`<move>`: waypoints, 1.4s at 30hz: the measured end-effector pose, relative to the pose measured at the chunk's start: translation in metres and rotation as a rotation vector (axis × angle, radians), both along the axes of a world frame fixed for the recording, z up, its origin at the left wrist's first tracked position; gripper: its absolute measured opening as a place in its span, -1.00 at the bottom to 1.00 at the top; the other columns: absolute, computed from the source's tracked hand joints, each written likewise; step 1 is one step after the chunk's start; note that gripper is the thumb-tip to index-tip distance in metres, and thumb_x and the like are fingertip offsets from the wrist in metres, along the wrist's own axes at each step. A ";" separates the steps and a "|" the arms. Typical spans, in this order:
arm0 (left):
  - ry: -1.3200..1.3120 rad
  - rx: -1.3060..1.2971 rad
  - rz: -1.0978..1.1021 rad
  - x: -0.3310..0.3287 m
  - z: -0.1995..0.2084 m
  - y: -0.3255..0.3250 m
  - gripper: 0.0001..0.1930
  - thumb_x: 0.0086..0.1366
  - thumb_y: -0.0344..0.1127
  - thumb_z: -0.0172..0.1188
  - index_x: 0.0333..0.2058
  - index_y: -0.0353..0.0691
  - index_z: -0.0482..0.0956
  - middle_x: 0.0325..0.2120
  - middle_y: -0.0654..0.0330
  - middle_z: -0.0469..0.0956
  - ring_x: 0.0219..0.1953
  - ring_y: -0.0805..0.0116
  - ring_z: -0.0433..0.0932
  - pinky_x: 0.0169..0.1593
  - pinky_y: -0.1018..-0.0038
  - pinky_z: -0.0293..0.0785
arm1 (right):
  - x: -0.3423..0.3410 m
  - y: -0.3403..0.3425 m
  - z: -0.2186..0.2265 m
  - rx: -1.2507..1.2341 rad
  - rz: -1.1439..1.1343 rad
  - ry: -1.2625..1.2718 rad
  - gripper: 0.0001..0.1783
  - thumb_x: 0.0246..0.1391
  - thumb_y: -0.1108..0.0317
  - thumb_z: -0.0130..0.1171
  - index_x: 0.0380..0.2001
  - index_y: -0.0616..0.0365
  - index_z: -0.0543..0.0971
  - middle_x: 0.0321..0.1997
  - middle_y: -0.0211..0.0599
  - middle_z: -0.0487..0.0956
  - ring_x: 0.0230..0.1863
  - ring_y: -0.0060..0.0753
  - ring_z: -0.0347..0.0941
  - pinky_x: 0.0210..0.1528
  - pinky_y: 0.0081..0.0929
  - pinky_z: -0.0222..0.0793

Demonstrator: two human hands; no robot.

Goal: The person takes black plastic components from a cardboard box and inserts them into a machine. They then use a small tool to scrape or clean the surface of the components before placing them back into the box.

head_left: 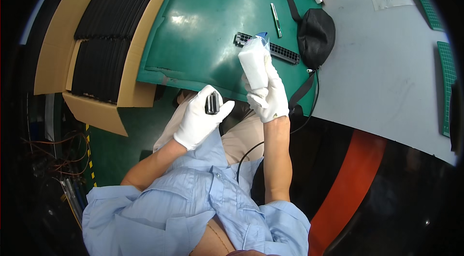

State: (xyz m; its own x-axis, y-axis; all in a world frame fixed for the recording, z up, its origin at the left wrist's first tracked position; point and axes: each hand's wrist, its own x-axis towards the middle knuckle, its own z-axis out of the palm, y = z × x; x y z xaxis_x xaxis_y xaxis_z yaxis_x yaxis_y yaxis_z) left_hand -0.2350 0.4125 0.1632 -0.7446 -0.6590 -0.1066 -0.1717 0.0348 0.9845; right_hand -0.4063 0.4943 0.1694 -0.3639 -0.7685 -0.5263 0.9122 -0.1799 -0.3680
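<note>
My left hand (200, 120), in a white glove, is closed around a small dark piece with parallel ridges (212, 103), held over my lap in front of the table edge. My right hand (268, 92), also gloved in white, grips a white block-shaped thing (253, 64) above the table's near side. Clear film with a blue patch (262, 37) shows at its far end; I cannot tell its exact kind. Just beyond it lies a long black slotted strip (285, 53), partly hidden by what my right hand holds.
An open cardboard box (126, 70) packed with flat black pieces stands at left. On the green mat (208, 9) lie a pen-like tool (276, 20) and a black pouch (316, 36) with a strap. A grey table (382, 63) adjoins on the right. A black cable (309, 117) hangs near my right arm.
</note>
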 end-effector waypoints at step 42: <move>0.087 -0.124 -0.054 -0.008 -0.015 0.014 -0.73 0.13 -0.33 0.43 -0.38 -0.28 0.47 -0.54 0.10 0.50 -0.53 0.24 0.46 -0.39 0.36 0.43 | 0.066 0.027 0.042 0.452 -0.145 0.884 -0.51 0.13 0.34 0.39 0.06 0.32 0.48 -0.13 -0.33 0.61 -0.29 -0.61 0.52 -0.34 -0.64 0.44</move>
State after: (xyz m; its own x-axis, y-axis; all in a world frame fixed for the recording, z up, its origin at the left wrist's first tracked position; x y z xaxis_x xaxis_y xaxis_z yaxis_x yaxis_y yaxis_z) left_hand -0.2430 0.4266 0.1481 -0.7821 -0.6219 0.0394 -0.0806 0.1637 0.9832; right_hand -0.3402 0.5216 0.2112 -0.8396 -0.4805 -0.2534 0.2588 0.0563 -0.9643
